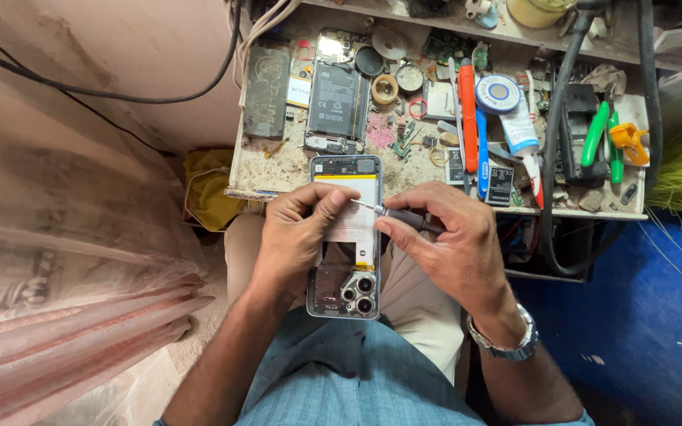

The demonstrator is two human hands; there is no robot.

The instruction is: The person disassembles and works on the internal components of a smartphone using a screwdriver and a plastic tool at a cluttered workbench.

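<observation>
An opened phone (346, 172) with its back cover off lies between my hands over my lap, its yellow-edged white battery and camera lenses (359, 293) showing. My left hand (297, 233) grips the phone's left side, thumb pressed on the battery. My right hand (449, 241) holds a small grey screwdriver (392, 214), whose thin tip points left onto the battery near my left thumb. A metal watch (507, 343) sits on my right wrist.
A cluttered workbench (278, 170) lies ahead with another opened phone (335, 99), a dark phone cover (267, 91), tape rolls, a solder-wire spool (497, 93), a glue tube (521, 134), red and blue tools, green pliers (601, 134), black cables. Plastic sheeting hangs left.
</observation>
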